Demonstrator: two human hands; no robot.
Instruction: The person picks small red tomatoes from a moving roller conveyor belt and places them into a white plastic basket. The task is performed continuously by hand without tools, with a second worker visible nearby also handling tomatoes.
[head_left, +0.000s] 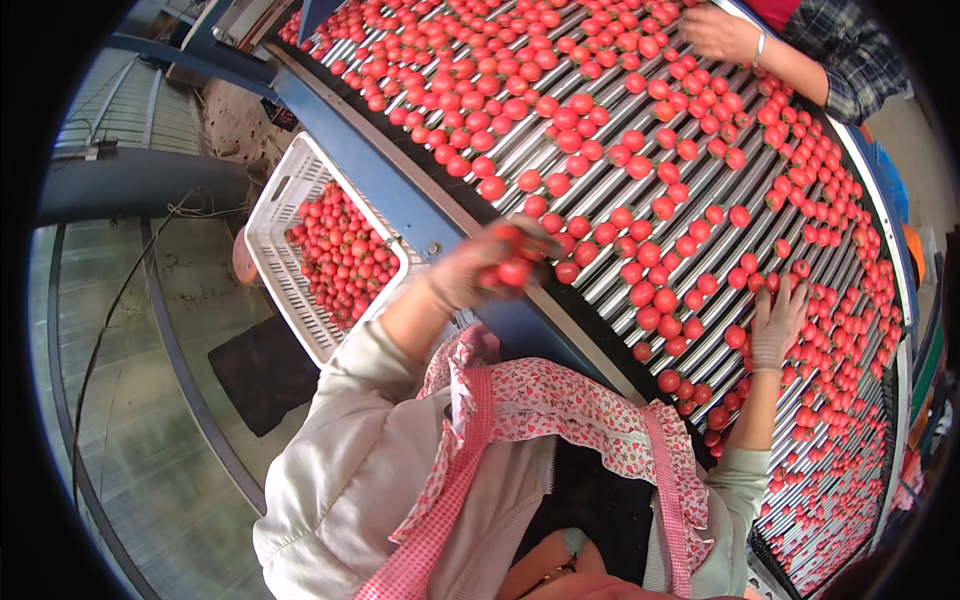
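Small red tomatoes (640, 293) lie in large numbers across a conveyor of metal rollers (600, 292). My left hand (480, 262), gloved and blurred by motion, is closed around several tomatoes (514, 271) above the conveyor's blue side frame (420, 217). Farther right, my right hand (778, 322), in a thin pale glove, is palm down over the rollers, its fingers apart and touching tomatoes. A white slotted plastic crate (289, 304) stands left of the frame and holds many more tomatoes (341, 255).
Across the conveyor, a co-worker's hand (720, 34) with a bracelet reaches over the tomatoes from a plaid sleeve (847, 56). A metal rail (874, 180) edges the far side. A dark flat piece (262, 375) lies on the ground beside the crate.
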